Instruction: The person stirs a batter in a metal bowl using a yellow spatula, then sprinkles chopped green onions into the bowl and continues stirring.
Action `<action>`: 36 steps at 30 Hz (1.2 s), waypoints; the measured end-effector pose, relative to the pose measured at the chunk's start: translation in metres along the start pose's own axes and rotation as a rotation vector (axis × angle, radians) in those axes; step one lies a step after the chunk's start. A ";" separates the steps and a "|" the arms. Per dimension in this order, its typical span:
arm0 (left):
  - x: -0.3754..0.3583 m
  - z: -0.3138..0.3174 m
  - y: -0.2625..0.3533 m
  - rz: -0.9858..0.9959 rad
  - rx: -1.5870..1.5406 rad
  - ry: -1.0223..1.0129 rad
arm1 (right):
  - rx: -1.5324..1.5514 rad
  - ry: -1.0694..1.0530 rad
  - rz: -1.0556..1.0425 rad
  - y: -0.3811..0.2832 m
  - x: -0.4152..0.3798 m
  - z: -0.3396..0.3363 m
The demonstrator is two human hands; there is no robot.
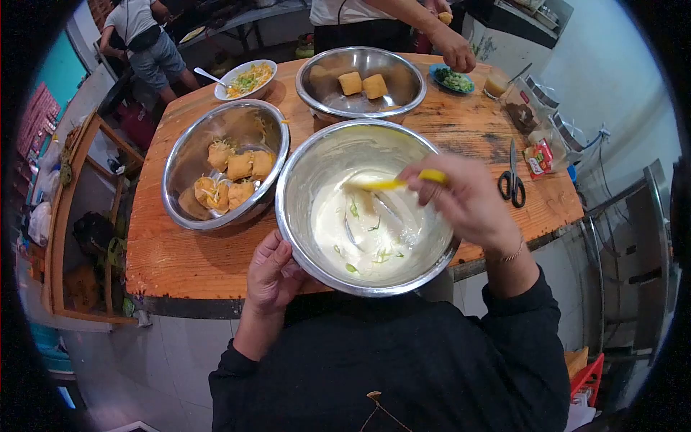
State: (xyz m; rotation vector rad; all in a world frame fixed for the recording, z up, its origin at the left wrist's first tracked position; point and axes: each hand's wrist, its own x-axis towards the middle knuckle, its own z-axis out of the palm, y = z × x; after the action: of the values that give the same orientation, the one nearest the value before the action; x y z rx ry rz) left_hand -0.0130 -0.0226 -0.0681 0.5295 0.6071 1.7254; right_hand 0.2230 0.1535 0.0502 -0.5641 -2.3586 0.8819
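Note:
A steel mixing bowl point(302, 248) of pale, creamy batter point(335, 216) sits before me at the table's near edge, tipped toward me. Green shreds float in the batter. My left hand point(273, 270) grips the bowl's lower left rim, thumb on the outer wall. Over the bowl's right side, my right hand point(464, 198), blurred by motion, is closed round the yellow handle of a whisk point(389, 184). Thin wire loops show in the batter below it. Left of this bowl stands another steel bowl point(176, 176) with several stuffed tofu pieces point(241, 167), shreds poking out of some.
Behind are a steel bowl point(313, 97) with tofu blocks and a white bowl point(246, 92) of shredded vegetables with a spoon. A co-worker's hand point(455, 50) hovers over a plate of chopped greens point(453, 81). Black scissors point(512, 183) lie right. Another person point(137, 36) stands far left.

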 end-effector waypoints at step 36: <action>-0.001 0.005 0.002 -0.022 0.029 0.030 | -0.095 -0.024 0.033 -0.021 -0.028 -0.012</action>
State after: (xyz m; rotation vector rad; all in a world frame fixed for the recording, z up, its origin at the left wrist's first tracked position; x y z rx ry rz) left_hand -0.0107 -0.0235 -0.0628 0.5171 0.6580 1.7087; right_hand 0.2483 0.1287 0.0627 -0.6352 -2.4297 0.7983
